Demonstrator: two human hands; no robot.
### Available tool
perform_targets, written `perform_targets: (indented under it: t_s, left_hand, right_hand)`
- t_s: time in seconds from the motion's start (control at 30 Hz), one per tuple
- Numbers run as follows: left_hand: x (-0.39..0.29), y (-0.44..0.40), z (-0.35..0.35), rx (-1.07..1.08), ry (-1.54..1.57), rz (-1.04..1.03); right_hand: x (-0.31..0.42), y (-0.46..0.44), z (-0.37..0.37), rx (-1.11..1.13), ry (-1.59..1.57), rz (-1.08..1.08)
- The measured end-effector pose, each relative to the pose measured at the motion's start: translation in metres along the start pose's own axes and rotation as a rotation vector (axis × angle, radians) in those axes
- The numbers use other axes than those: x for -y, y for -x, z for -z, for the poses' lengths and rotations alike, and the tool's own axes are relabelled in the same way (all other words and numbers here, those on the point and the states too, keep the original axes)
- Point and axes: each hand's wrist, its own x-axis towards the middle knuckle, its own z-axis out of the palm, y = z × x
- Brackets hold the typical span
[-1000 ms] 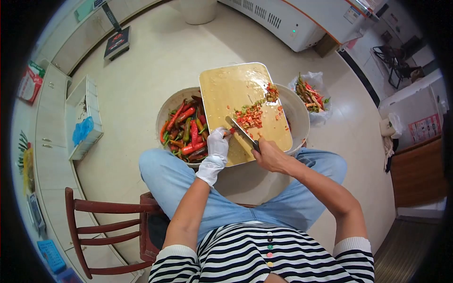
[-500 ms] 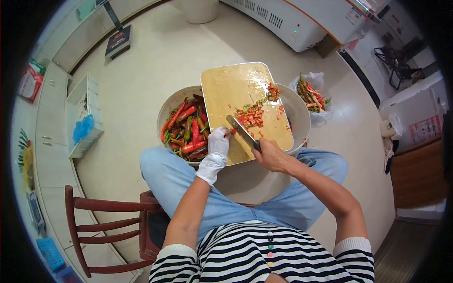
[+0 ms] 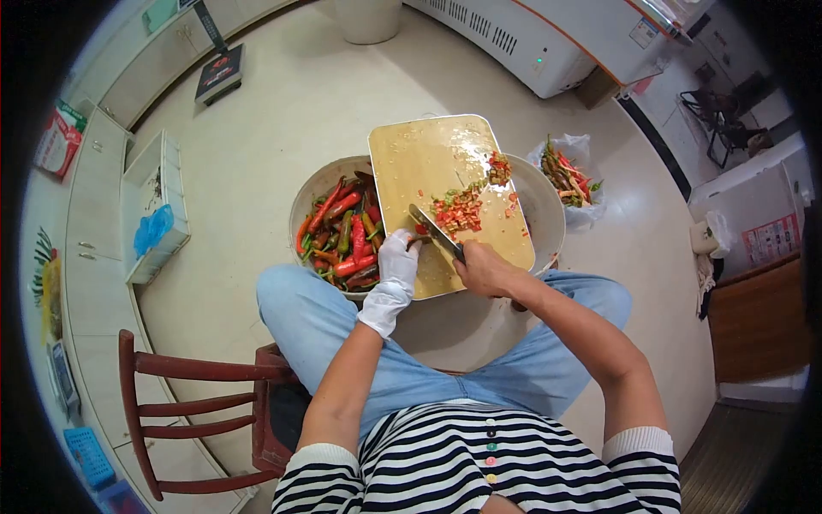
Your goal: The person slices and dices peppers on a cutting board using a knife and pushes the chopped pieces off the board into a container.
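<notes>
A yellow cutting board (image 3: 419, 163) lies across the top of two round tubs in front of my knees. On it is a spread of chopped red and green chili peppers (image 3: 458, 208). My right hand (image 3: 488, 271) grips the dark handle of a kitchen knife (image 3: 435, 230), its blade slanting up and left over the board. My left hand (image 3: 397, 261), in a white glove, is closed by the board's left edge with its fingertips close to the blade. It seems to pinch a chili pepper, mostly hidden by the fingers. Whole red and green chili peppers (image 3: 344, 231) fill the left tub (image 3: 301, 199).
At the right stands another tub (image 3: 548, 201), partly under the board. Beyond it a plastic bag (image 3: 575, 147) holds more peppers. A red-brown wooden chair (image 3: 201, 368) is at my left. Farther off are a floor scale (image 3: 220, 75) and a white freezer (image 3: 514, 51).
The knife has shifted slightly left and up, now lying closer to the gloved fingers, and my right hand moved with it. The whole view has shifted a little.
</notes>
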Motion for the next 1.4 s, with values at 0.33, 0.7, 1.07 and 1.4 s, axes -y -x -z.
perform_targets:
  t_s: [0.33,0.7,1.07,1.4]
  left_hand:
    - [0.000,-0.007,-0.003,0.049,-0.099,0.029]
    - [0.005,-0.004,-0.002,0.008,-0.034,-0.026]
    - [-0.005,-0.011,-0.004,-0.012,-0.084,0.041]
    - [-0.005,-0.014,-0.005,-0.032,-0.147,0.054]
  right_hand:
    - [-0.030,-0.008,-0.022,-0.168,0.026,0.166]
    - [0.013,0.008,0.008,0.049,-0.103,-0.042]
    - [-0.008,0.004,0.006,-0.050,-0.024,0.052]
    - [-0.021,-0.005,-0.010,-0.064,0.099,0.106]
